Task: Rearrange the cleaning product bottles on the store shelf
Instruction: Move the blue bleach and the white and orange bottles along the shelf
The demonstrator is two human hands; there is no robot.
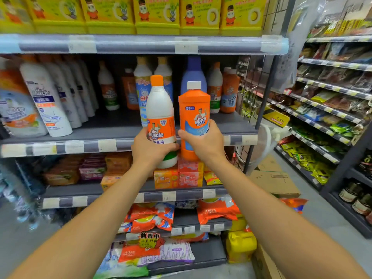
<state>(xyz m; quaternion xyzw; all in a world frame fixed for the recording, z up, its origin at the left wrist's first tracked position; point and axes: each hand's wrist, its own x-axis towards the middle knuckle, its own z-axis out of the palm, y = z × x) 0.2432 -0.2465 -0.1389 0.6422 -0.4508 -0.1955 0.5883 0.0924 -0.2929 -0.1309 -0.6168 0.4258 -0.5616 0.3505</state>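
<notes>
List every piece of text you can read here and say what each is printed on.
"Mr Muscle": white bottle in the left hand
"Mr Muscle": orange bottle in the right hand
"Mr Muscle": tall white bottle on the shelf
"1.5m": yellow sign
"2.15": orange bags
Shelf price tags: too blurred to read.

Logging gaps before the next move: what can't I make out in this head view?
- White bottle: lower label hidden by the left hand.
- Orange bottle: lower label hidden by the right hand.
- Shelf price tags: blurred, unreadable.
- Back-row bottles: dim, labels too small.
- Far-left bottles: cut off by the frame edge.
</notes>
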